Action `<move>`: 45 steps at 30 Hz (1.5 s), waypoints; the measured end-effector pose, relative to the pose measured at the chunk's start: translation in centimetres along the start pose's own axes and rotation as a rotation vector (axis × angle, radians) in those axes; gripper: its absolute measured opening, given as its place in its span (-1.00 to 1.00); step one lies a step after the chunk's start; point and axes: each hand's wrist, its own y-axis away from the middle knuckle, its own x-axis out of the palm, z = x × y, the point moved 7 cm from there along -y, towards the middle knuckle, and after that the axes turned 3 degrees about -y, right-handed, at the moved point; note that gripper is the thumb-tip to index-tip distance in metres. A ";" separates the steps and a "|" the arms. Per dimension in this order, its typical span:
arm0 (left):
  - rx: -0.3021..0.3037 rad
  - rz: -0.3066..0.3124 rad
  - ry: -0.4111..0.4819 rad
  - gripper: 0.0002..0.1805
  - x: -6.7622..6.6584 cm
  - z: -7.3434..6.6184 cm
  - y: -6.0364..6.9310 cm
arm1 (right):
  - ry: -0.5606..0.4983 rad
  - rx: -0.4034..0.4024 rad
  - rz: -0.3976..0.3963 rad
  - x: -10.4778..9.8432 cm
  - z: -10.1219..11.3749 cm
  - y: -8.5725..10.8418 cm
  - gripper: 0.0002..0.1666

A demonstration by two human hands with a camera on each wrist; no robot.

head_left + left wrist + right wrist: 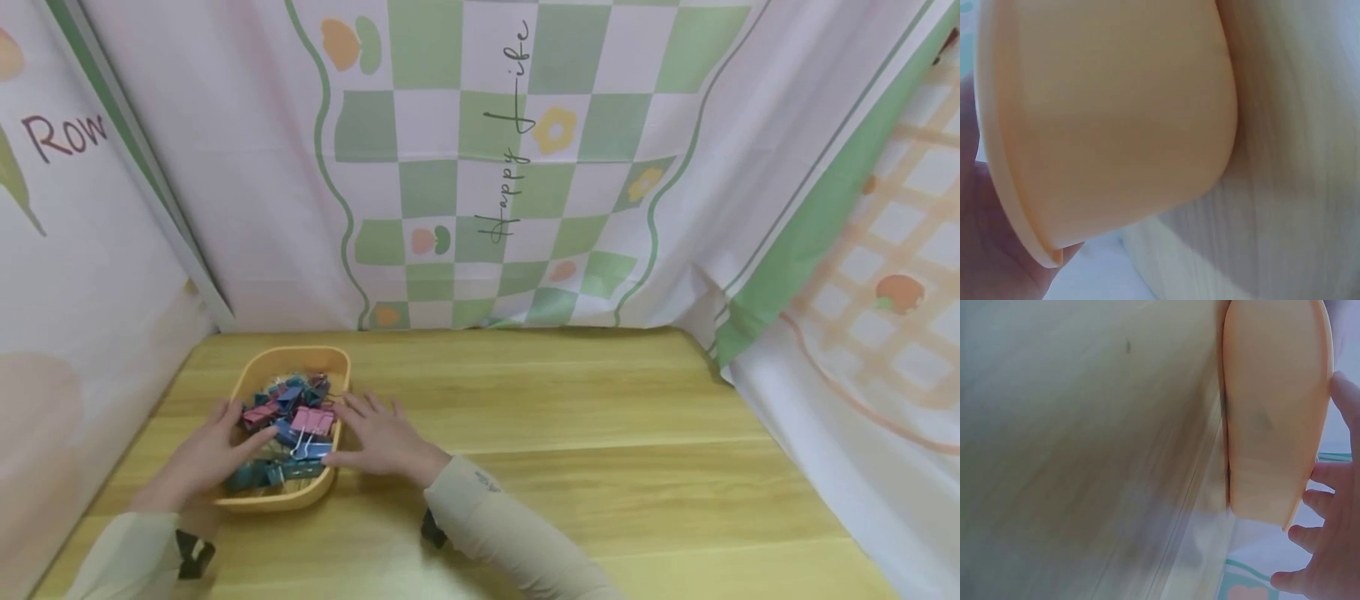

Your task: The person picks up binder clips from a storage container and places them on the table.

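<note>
A yellow-orange basket (341, 367) full of pink, blue and teal binder clips (288, 400) stands on the wooden table. At its left side the left hand (202, 458) rests over the rim, thumb reaching across the clips. The right hand (382, 437) touches the right rim with its fingers spread. In the left wrist view the basket's wall (1116, 119) fills the middle, the left hand (997, 244) behind its rim. In the right wrist view the right hand's fingertips (1335, 506) lie along the rim of the basket (1272, 412).
The wooden table (585, 450) extends to the right of the basket. A curtain with green checks (427, 187) hangs behind it, and pale printed cloths hang at the left (82, 292) and right (892, 333).
</note>
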 end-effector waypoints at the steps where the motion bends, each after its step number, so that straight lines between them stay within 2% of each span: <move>1: 0.003 -0.001 0.005 0.01 0.1 -0.2 0.0 | -0.013 0.000 -0.002 0.0 -0.2 0.2 -0.04; 16: 0.100 0.002 0.083 0.00 1.4 -4.9 -0.7 | -0.128 -0.017 -0.026 -1.4 -5.0 3.7 -0.04; 22: 0.149 0.001 0.113 -0.02 2.2 -6.9 -1.1 | -0.132 -0.007 -0.020 -2.4 -7.0 5.7 -0.05; 28: 0.199 0.004 0.127 -0.02 2.9 -9.0 -0.9 | -0.131 -0.017 -0.016 -3.0 -8.8 7.5 -0.05; 33: 0.232 -0.006 0.116 0.01 3.8 -9.9 -1.0 | -0.141 0.001 -0.006 -3.4 -9.8 8.7 -0.06; 38: 0.218 0.007 0.088 0.05 4.6 -10.4 -1.2 | -0.148 0.007 -0.007 -3.8 -10.4 9.6 -0.06; 45: 0.213 0.027 0.083 0.07 5.0 -11.5 -1.1 | -0.124 0.026 0.001 -4.2 -11.2 10.5 -0.07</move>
